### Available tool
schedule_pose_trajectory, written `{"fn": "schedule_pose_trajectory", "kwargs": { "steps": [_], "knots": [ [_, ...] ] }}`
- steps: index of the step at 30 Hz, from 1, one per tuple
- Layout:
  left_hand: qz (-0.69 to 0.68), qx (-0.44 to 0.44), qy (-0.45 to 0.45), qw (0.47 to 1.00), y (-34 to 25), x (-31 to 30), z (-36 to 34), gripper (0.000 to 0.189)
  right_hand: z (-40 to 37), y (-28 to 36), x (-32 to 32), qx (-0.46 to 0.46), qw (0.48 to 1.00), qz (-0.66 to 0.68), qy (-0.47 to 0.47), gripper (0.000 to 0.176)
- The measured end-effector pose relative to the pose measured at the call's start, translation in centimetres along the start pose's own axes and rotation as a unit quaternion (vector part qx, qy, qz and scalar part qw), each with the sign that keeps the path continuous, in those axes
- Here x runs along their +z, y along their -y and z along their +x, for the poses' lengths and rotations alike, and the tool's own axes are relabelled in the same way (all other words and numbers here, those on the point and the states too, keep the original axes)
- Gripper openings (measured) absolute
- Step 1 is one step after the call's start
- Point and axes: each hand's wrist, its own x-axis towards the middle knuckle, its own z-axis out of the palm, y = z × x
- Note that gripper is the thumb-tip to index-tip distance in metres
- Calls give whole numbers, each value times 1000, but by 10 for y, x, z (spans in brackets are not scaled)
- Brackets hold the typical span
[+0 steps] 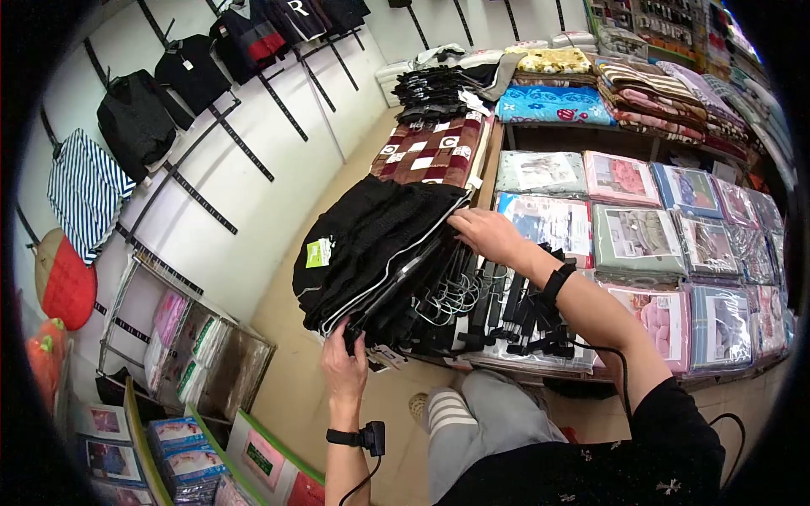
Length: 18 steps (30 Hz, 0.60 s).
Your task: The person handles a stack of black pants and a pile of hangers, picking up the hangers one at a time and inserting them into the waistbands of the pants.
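A thick stack of folded black trousers [371,236] lies on the display, with a green and white label [318,253] on its top piece and white piping along the near side. My left hand [344,364] is closed on the stack's lower front corner, thumb and fingers around black cloth. At the upper right corner, my right hand [488,234] pinches the edge of the black trousers. Its fingertips are partly hidden by the cloth. Wire hooks of several black hangers [451,295] show beside the stack, under my right forearm.
Packaged bedding sets [637,240] fill the display on the right. Behind the stack are a maroon checked blanket [434,150] and a pile of black garments [429,88]. Clothes hang along the left wall. A metal rack [118,312] and low bins [194,455] stand lower left.
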Motion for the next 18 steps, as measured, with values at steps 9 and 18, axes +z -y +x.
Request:
{"fn": "schedule_pose_trajectory", "kwargs": {
  "steps": [9,18],
  "knots": [
    [-29,-15,23,999,-2,-11,6,40,16,-2,-10,-43,994,-75,73,22],
    [22,-3,38,999,-6,-14,-7,37,7,1,-14,-61,993,-72,74,16]
  ]
}}
